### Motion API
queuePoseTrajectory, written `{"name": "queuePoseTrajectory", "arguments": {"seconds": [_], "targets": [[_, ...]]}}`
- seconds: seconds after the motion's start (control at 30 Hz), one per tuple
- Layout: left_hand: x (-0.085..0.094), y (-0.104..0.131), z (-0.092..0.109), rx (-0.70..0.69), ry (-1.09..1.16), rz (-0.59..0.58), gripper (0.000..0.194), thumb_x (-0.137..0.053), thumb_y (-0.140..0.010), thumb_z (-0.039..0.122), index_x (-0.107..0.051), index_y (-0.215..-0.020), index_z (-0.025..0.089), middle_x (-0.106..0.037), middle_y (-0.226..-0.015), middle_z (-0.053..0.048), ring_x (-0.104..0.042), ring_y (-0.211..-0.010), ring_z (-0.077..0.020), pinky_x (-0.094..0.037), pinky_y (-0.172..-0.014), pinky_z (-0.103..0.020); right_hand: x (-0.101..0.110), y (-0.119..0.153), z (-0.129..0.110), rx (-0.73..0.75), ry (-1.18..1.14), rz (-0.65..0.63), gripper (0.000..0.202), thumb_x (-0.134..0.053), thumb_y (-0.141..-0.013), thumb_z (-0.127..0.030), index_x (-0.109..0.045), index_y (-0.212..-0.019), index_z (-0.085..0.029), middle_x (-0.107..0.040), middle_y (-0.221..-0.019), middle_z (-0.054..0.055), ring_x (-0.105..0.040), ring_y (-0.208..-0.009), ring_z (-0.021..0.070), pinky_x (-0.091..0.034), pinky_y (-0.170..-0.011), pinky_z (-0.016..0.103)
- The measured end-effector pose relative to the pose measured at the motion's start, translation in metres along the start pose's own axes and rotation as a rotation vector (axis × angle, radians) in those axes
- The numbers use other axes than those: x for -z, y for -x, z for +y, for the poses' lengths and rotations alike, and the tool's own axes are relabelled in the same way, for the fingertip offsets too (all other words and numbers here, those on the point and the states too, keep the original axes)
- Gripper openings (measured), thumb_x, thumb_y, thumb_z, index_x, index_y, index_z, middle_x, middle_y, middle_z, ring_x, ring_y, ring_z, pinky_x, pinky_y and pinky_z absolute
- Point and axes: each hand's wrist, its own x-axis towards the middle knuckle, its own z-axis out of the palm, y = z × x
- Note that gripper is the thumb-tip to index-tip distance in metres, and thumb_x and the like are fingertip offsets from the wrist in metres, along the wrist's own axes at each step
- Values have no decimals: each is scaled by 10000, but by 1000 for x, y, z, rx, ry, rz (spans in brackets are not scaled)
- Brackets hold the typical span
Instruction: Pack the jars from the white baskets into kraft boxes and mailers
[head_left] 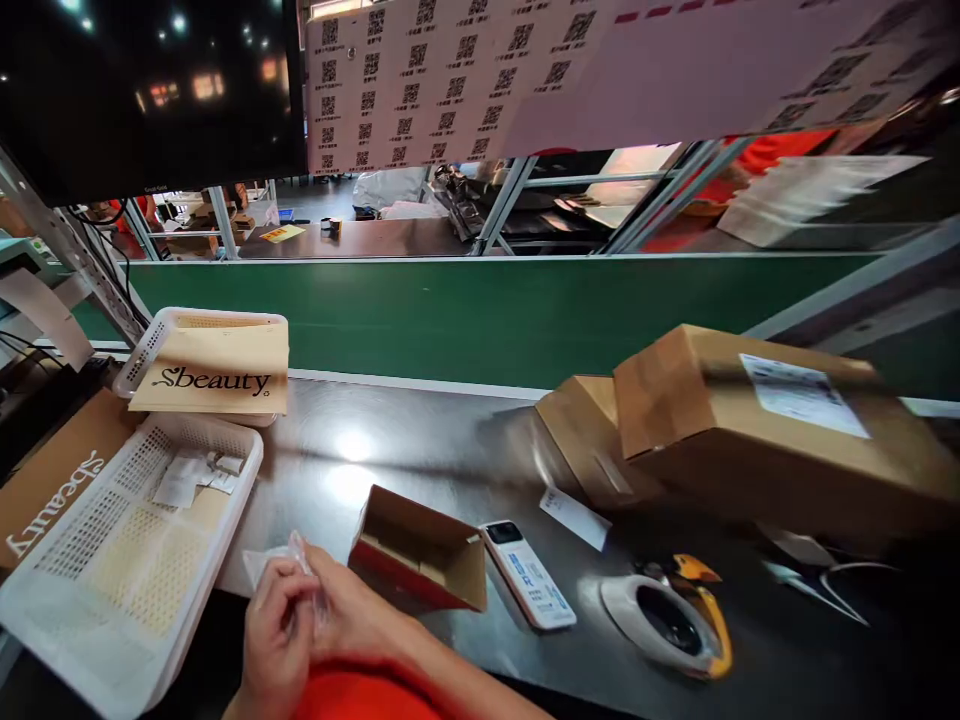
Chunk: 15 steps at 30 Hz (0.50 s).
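My left hand (274, 625) and my right hand (341, 600) are together at the table's front edge, fingers closed around a crumpled clear plastic wrapper (262, 565). Whatever the wrapper may contain is hidden by my fingers. Just right of my hands sits an open, red-sided cardboard box (420, 545), its inside bare brown. Beside it lies a white phone (529, 575), back side up. To the left, a white perforated basket (135, 550) holds small white packets (195, 478).
Cardboard cartons (780, 430) stand at the right, one labelled. A tape dispenser (664, 620) and a paper slip (576, 517) lie before them. A second basket (150, 350) carries a printed kraft envelope (210, 375). A monitor (150, 90) and a QR-code board (450, 80) hang above.
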Motion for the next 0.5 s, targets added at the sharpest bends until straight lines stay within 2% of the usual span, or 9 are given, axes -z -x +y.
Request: {"name": "queuePoseTrajectory", "arguments": {"seconds": [0.07,0.1,0.2,0.27,0.33,0.37,0.43,0.5], "targets": [[-8,-4,16,-172,12,-147,192,-539,-976,133,-699,-980,240,-652,-864,-28,-690,-795,-150,-602,-729,-245,-4,3,-6,182,79,-45,364,-684,-788,-321,-693,-1133,-205,-727,-1016,58,-685,-1023,252,-524,-1109,487],[-10,-7,24,-242,24,-199,225,-521,-967,97,-686,-1007,243,-637,-853,-23,-680,-777,-142,-596,-712,-236,-1,7,-10,217,104,-36,307,-645,-806,-298,-693,-1097,-211,-723,-1002,58,-682,-1020,246,-544,-1082,466],[-4,-21,43,-381,5,-285,311,-508,-949,49,-646,-1151,242,-648,-945,-50,-694,-831,-147,-606,-727,-235,34,27,-18,166,192,126,519,-651,-794,-255,-613,-1308,-200,-704,-1195,115,-676,-1108,255,-600,-986,402],[10,-32,46,-413,-93,-254,343,-531,-945,48,-628,-1213,238,-655,-1069,-86,-712,-954,-167,-623,-810,-259,71,48,-14,77,306,317,610,-621,-841,-225,-535,-1444,-218,-651,-1359,149,-639,-1254,276,-565,-1070,439],[31,-44,39,-392,-240,-173,333,-564,-946,62,-639,-1214,244,-644,-1161,-100,-703,-1060,-182,-621,-886,-280,108,69,3,-30,429,497,556,-575,-903,-245,-551,-1459,-243,-619,-1437,152,-585,-1363,296,-511,-1150,493],[44,-51,32,-368,-307,-115,311,-576,-949,73,-649,-1195,249,-642,-1169,-95,-697,-1081,-184,-620,-897,-285,123,78,16,-81,474,538,544,-571,-907,-271,-572,-1450,-242,-620,-1445,152,-591,-1362,301,-503,-1161,505],[73,-66,9,-304,-420,5,248,-579,-966,116,-664,-1158,250,-644,-1157,-86,-693,-1080,-190,-623,-882,-299,140,89,46,-148,523,494,528,-588,-876,-320,-644,-1394,-235,-658,-1412,145,-637,-1316,305,-519,-1151,495],[105,-84,-19,-207,-520,68,191,-553,-992,187,-671,-1134,237,-652,-1155,-93,-699,-1046,-202,-629,-835,-318,141,90,76,-203,534,383,526,-584,-836,-334,-707,-1335,-219,-694,-1392,142,-660,-1303,312,-522,-1154,470]]}}
